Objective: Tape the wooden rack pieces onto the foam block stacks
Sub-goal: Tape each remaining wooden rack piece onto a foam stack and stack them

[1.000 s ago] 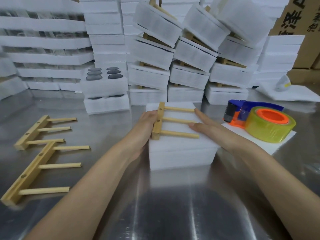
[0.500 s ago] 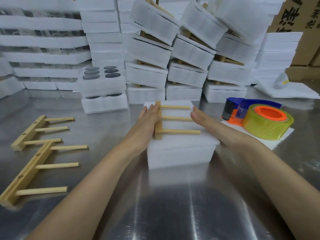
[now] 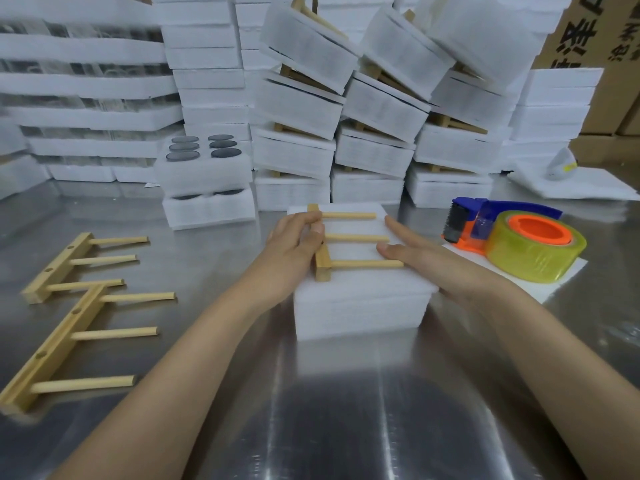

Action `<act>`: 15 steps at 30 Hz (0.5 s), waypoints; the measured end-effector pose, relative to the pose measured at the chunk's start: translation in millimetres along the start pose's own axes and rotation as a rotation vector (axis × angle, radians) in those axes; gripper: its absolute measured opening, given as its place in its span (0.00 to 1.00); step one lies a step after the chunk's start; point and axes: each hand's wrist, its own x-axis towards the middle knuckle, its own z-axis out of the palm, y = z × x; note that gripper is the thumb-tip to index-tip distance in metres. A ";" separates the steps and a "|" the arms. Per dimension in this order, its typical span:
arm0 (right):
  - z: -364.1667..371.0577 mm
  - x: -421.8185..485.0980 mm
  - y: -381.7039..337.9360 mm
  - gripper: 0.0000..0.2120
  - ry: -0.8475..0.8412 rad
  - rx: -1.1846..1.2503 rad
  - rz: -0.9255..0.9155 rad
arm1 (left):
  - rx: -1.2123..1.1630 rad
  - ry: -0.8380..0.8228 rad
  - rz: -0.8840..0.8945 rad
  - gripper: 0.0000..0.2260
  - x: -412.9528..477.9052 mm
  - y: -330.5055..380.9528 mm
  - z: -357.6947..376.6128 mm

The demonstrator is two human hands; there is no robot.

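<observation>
Head view | rack piece [image 3: 353,239] lies on foam stack [image 3: 360,310], no tape yet | left hand [image 3: 294,247] presses its bar, right hand [image 3: 426,261] flat on pegs | tape roll [image 3: 536,251] untouched | spare racks [image 3: 57,268] wait on table

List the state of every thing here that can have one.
wooden rack piece: lying flat on the foam block stack, no tape visible on it.
foam block stack: standing on the metal table.
left hand: open, fingers pressing the rack's bar.
right hand: open, flat, fingertips at the peg ends.
tape dispenser: resting on a foam sheet, untouched.
far spare rack: flat on the table, untouched.
near spare rack: flat on the table, untouched.
</observation>
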 end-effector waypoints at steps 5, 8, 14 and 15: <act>2.5 -0.9 -6.8 0.32 -0.011 -0.058 0.030 | 0.050 -0.041 -0.033 0.20 -0.2 -4.4 2.4; 1.5 -8.7 -8.9 0.43 -0.039 -0.034 0.015 | 0.051 -0.017 -0.024 0.19 1.0 -5.6 3.1; 0.1 -12.1 -6.0 0.47 -0.047 0.005 -0.003 | 0.086 0.000 0.008 0.19 1.1 -5.7 3.7; -0.6 -10.7 -5.4 0.47 -0.046 0.007 0.002 | 0.096 0.000 0.018 0.19 1.3 -6.0 3.7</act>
